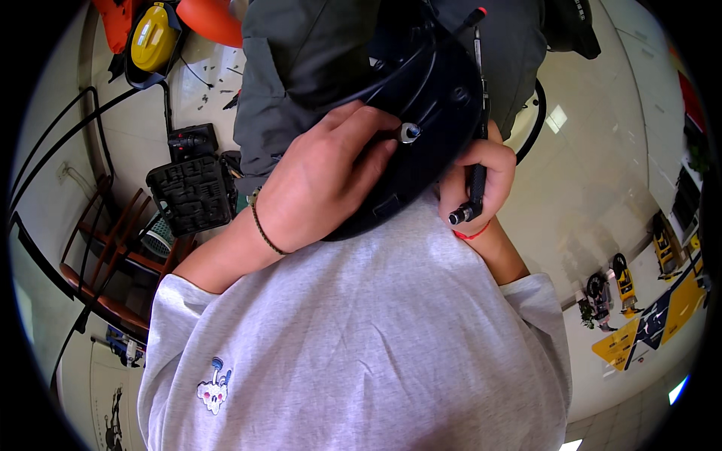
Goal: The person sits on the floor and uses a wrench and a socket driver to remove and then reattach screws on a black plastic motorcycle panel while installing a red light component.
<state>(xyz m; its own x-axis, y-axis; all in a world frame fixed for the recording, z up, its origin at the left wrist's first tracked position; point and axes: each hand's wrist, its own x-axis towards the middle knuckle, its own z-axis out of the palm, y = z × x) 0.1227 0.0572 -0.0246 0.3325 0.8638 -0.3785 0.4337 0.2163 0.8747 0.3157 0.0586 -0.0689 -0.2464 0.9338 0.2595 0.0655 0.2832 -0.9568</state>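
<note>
A large curved black plastic part (429, 161) with thin cables lies across my lap. My left hand (323, 173) is over it, thumb and fingers pinched at a small shiny metal socket (410, 133), whose round open end faces up. My right hand (481, 177) is at the part's right edge, its fingers wrapped around a slim tool with a black knurled handle (478, 184). A short metal head shows at that tool's lower end, and a thin silver shaft runs upward beside the black part. The palm side of my right hand is partly hidden.
To the left, an opened black tool case (192, 195) lies on the floor by a black power drill (192, 141). A yellow-and-black object (156, 39), an orange object (214, 19) and several small dark pieces are farther up. A wooden chair (113, 263) stands at far left.
</note>
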